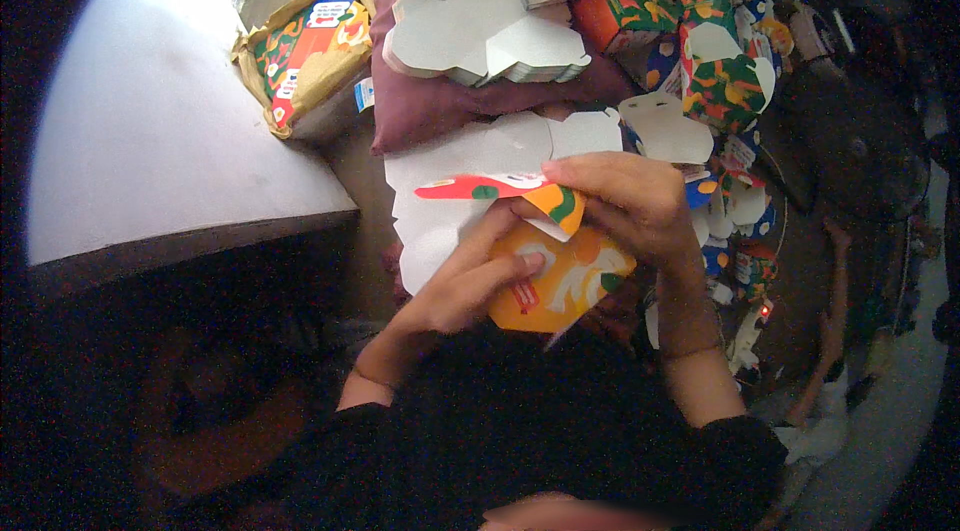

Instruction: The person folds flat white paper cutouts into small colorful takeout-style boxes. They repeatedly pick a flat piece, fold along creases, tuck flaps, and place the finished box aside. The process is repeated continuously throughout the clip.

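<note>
Close to my chest I hold a partly folded printed paper food box (570, 301), orange on one panel, with red, green and yellow on its flaps. My left hand (462, 283) grips it from the left, thumb lying on the orange panel and the other fingers behind the flap. My right hand (640, 199) pinches the raised flap's upper right edge; part of its fingers is hidden behind the box. Flat white box blanks (430, 171) lie just beyond my hands.
A stack of white blanks (450, 16) rests on a mauve cushion (400, 111). Folded boxes (720, 81) pile up at the right. An opened brown-paper bundle (310, 41) of printed blanks stands near a white tabletop (180, 121). Another person's arm (833, 311) shows at far right.
</note>
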A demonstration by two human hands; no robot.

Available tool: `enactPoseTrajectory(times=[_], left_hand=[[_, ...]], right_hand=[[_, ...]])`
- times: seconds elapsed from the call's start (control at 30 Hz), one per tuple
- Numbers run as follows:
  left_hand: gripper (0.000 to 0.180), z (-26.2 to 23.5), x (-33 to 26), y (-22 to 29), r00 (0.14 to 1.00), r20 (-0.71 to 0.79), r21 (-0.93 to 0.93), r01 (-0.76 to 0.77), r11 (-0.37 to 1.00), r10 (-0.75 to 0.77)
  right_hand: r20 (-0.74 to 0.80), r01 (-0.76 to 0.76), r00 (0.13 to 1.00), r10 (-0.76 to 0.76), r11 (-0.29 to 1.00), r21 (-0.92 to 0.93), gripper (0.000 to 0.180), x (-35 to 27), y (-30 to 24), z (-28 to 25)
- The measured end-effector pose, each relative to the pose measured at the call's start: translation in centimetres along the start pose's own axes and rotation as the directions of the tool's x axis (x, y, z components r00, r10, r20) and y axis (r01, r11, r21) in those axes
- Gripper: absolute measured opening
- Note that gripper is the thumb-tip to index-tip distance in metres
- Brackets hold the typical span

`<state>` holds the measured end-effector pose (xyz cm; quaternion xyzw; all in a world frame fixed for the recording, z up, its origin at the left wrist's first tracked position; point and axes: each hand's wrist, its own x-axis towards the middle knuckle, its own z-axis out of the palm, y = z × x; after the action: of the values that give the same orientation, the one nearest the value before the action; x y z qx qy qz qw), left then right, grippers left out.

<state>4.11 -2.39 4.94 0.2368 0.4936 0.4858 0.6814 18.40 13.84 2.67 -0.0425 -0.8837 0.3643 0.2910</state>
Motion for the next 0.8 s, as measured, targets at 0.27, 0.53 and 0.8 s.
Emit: enactPoseTrajectory(times=[0.27,0.53,0.8], left_hand=[[0.06,0.8,0.2,-0.6,0.958,-0.111,-0.226,-0.282,0.932,0.263],[0.047,0.1,-0.1,0.5,0.964,-0.261,-0.294,-0.13,0.947,0.051],[0.048,0.0,0.4,0.0,0.985,-0.172,-0.413,-0.074,0.908,0.002]], right_hand=[[-0.211,-0.132,0.971,0.115,0.989,-0.069,0.028,0.2,0.6,0.1],[-0.131,0.127,0.981,-0.141,0.985,-0.115,0.038,0.2,0.1,0.3],[-0.036,0.211,0.976,-0.214,0.974,-0.076,0.035,-0.2,-0.2,-1.6]])
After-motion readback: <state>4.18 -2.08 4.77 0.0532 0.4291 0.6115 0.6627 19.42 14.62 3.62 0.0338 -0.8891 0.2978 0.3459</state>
